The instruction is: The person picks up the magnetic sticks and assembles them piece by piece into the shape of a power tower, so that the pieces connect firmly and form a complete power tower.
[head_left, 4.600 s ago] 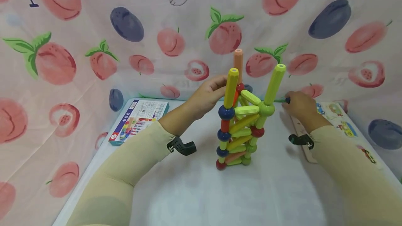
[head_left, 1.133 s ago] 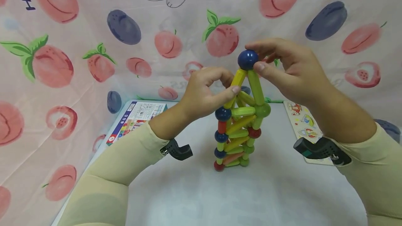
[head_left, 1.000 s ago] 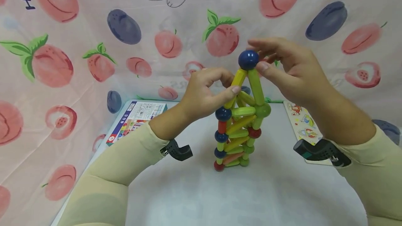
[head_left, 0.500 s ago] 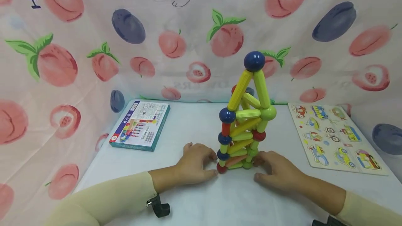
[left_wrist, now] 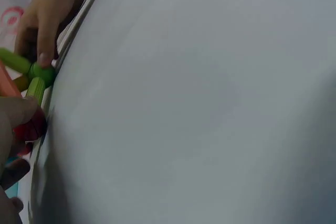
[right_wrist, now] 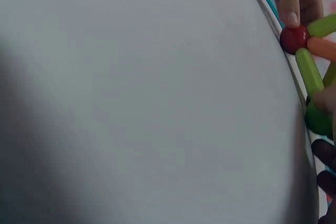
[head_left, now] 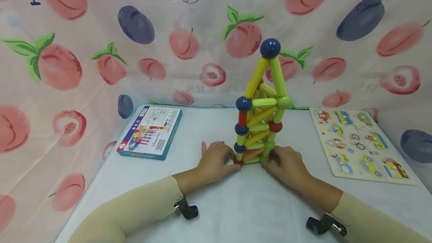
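A tall tower of magnetic sticks and balls (head_left: 258,126) stands upright on the table, mostly yellow, green, red and blue. One blue ball (head_left: 270,48) caps it, resting on slanted yellow and green sticks. At the base, my left hand (head_left: 216,162) grips the red corner ball (left_wrist: 32,128), thumb in front and fingers behind. My right hand (head_left: 288,168) holds the green corner ball (right_wrist: 318,119) the same way on the other side. A bottom green stick (right_wrist: 310,72) joins these two balls. Parts of the rear base are hidden behind the front sticks.
A flat toy box (head_left: 150,132) lies at the back left of the white table (head_left: 229,213). At the right is a wooden picture puzzle board (head_left: 361,143). A fruit-print cloth (head_left: 189,18) hangs directly behind the table.
Both hands came down from the top of the tower to its base and took hold there. The blue ball now sits on top, and the tower has shifted away from me.
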Available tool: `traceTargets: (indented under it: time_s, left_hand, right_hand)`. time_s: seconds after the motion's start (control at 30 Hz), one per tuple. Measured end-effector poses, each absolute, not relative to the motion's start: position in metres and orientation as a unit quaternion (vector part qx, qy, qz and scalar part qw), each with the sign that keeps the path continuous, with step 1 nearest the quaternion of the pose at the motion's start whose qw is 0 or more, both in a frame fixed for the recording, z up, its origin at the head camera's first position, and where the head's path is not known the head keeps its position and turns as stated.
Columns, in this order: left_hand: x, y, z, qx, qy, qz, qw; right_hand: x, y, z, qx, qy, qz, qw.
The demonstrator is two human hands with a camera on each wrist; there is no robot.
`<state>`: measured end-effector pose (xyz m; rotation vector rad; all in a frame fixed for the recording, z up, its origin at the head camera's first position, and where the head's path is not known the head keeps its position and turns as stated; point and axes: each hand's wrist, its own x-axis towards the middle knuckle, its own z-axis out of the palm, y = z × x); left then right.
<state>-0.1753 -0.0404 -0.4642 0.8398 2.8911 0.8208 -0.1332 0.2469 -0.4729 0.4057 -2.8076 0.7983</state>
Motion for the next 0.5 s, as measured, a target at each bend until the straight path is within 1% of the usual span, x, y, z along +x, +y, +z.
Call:
traceTargets:
  time_s: [0.1, 0.3, 0.5]
  left_hand:
    - [-0.197, -0.037, -0.462, 0.268, 0.925, 0.270, 0.004]
    - [-0.233, -0.026, -0.465, 0.262, 0.927, 0.270, -0.015]
    - [-0.252, -0.018, -0.464, 0.246, 0.925, 0.290, -0.006]
  right_hand:
    - [-0.154, 0.250, -0.477, 0.133, -0.949, 0.268, 0.103]
    - [-0.186, 0.256, -0.476, 0.108, -0.947, 0.287, 0.093]
    - [-0.205, 0.261, -0.473, 0.092, -0.950, 0.288, 0.080]
